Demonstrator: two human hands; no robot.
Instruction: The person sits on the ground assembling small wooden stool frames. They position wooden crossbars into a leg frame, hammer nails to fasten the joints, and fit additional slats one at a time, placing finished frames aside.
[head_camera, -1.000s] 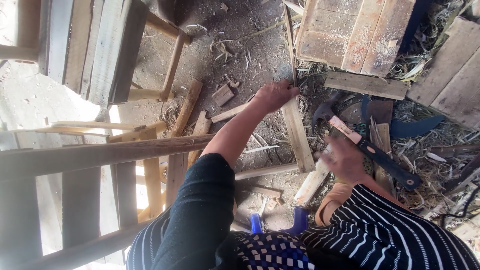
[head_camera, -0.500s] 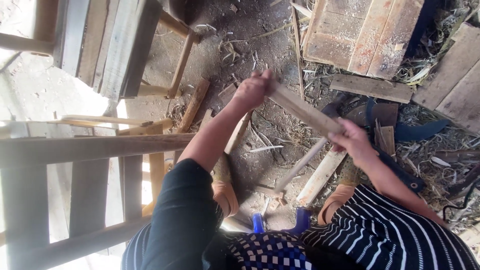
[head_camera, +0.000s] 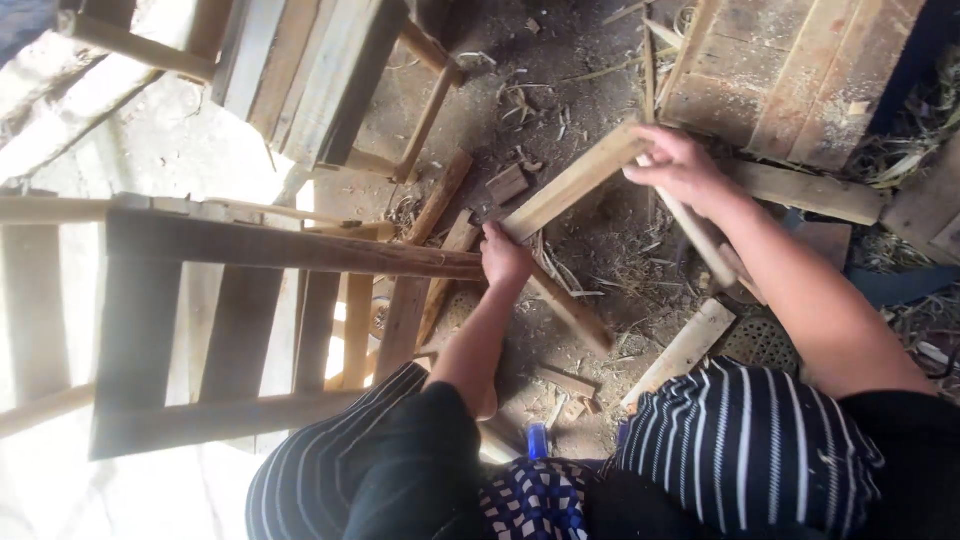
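Observation:
My left hand (head_camera: 503, 256) grips the lower end of a pale wooden slat (head_camera: 577, 181), close to the end of a dark rail of the wooden frame (head_camera: 290, 248). My right hand (head_camera: 676, 166) holds the same slat at its upper end. The slat lies slanted between my hands, above the dirt floor. A second, darker strip (head_camera: 572, 312) runs down to the right from under my left hand. My sleeves are black and my knees are in striped cloth.
A wooden frame with slats (head_camera: 150, 330) stands at the left. A stool-like wooden piece (head_camera: 310, 80) is at the top. Planks and a board panel (head_camera: 790, 80) lie at the upper right. Offcuts (head_camera: 685, 350) and shavings litter the dirt floor.
Both hands lifted the slat off the pile and swung it. My left hand has come down toward the frame's rail and my right hand has risen to the slat's upper end.

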